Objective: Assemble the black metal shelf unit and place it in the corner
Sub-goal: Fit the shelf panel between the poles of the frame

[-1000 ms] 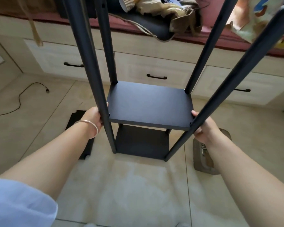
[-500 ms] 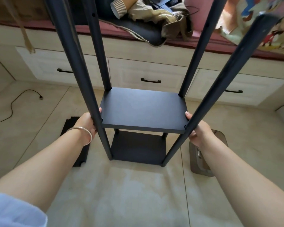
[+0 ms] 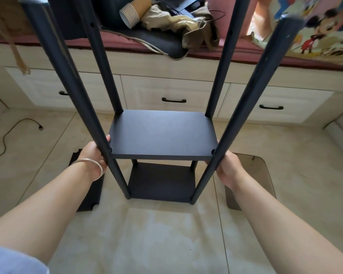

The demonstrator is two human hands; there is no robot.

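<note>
This is a room in a home, most likely a bedroom. A built-in platform bed [image 3: 166,62] runs along the far wall, with pale wooden drawers [image 3: 172,91] and dark handles [image 3: 173,100] beneath it. A pink mattress cover [image 3: 246,50] lies on top, with a cartoon-printed blanket [image 3: 315,36], crumpled clothing [image 3: 176,22] and a stack of paper cups [image 3: 131,12] left on it. The floor [image 3: 156,234] is glossy beige tile, and a black power cord [image 3: 18,127] trails across it at the left.

Beige tiled floor [image 3: 162,238] meets pale drawer fronts [image 3: 172,91] with black handles.
</note>
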